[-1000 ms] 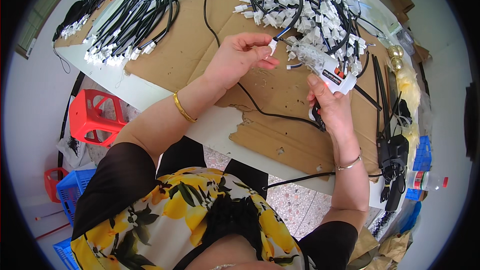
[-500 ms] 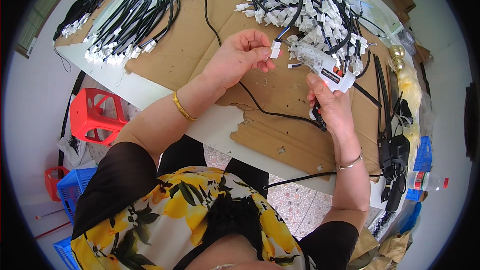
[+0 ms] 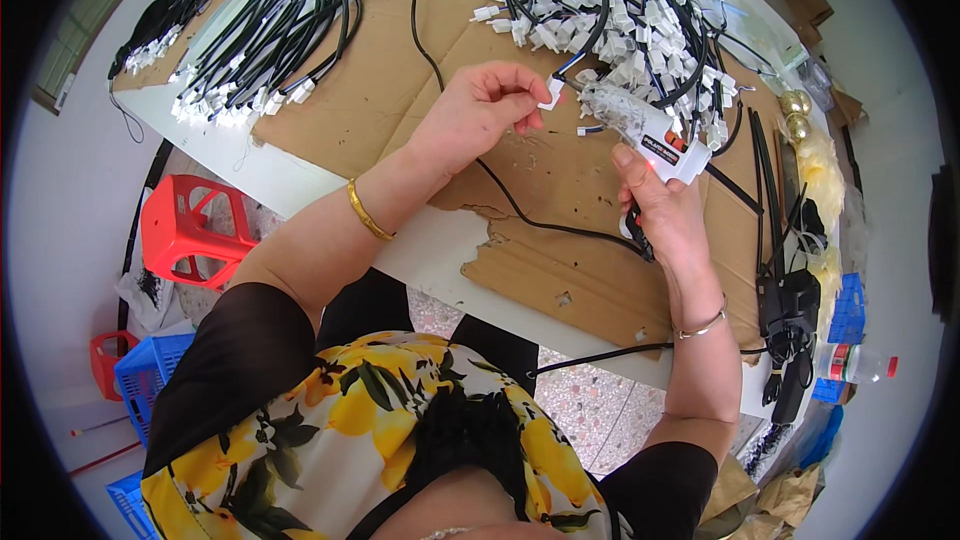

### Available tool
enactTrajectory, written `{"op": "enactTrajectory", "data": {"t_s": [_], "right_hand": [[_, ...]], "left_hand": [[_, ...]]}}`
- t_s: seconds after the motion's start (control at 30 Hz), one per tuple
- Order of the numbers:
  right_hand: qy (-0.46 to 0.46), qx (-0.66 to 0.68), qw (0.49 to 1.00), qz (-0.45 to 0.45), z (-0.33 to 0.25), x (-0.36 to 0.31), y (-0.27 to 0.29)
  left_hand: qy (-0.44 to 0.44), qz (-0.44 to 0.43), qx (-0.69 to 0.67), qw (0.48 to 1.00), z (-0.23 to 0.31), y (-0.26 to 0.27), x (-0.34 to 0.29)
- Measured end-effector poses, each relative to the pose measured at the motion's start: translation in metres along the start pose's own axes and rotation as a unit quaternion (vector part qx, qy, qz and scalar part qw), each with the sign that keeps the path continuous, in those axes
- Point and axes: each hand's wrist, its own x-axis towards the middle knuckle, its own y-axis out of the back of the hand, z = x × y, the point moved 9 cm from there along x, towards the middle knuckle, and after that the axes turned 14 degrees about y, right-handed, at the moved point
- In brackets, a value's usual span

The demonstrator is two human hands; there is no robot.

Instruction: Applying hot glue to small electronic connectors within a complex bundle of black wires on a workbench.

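Observation:
My left hand (image 3: 490, 110) pinches the end of a small white plastic connector (image 3: 553, 90) between thumb and fingers. A cable with blue and black wires (image 3: 572, 64) runs from that connector toward a big heap of cables with white connectors (image 3: 640, 35). In my right hand (image 3: 660, 210) is a white glue gun (image 3: 668, 150), its nozzle end wrapped in crumpled clear material and pointing left. A gap separates this nozzle end from the pinched connector. Below them, a loose wire end with a small white plug (image 3: 588, 130) lies on the cardboard.
Cardboard (image 3: 400, 130) covers much of the white table. A bundle of black cables (image 3: 280, 40) lies at the left. The gun's black cord (image 3: 520, 215) crosses the cardboard. Black adapters (image 3: 788, 310) hang at the right edge. A red stool (image 3: 195, 230) stands left of the table.
The pinched connector has tilted, and my left fingers have shifted slightly toward its lower end. My right hand and the glue gun have hardly moved.

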Motion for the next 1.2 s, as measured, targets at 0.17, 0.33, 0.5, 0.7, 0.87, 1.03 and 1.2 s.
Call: {"op": "enactTrajectory", "data": {"t_s": [0.17,0.33,0.5,0.7,0.87,1.03,1.2], "right_hand": [[-0.001,-0.003,1.0,0.004,-0.0017,0.0003,-0.0003],[-0.002,-0.005,1.0,-0.004,0.0002,0.0012,0.0004],[-0.002,0.023,1.0,0.0,0.0018,-0.0012,0.0016],[-0.011,0.011,1.0,-0.004,0.0003,-0.0021,-0.0003],[-0.022,-0.005,1.0,-0.006,-0.0012,-0.0024,0.0004],[-0.023,-0.012,1.0,-0.007,-0.0013,-0.0023,0.0007],[-0.011,0.004,1.0,-0.001,-0.0009,-0.0013,0.0015]], "left_hand": [[-0.006,0.024,0.046,0.999,0.001,-0.0014,-0.0006],[-0.021,0.027,0.05,0.998,0.0003,0.0026,0.003],[-0.002,0.024,0.05,0.998,0.0,0.0011,0.0037],[0.007,0.007,0.041,0.999,-0.0013,-0.0008,0.0053],[0.017,-0.008,0.022,1.0,-0.0009,-0.0032,0.0045],[-0.007,-0.028,0.011,1.0,0.0035,-0.0056,0.0037],[-0.006,0.011,0.028,1.0,0.0013,0.0027,0.006]]}}
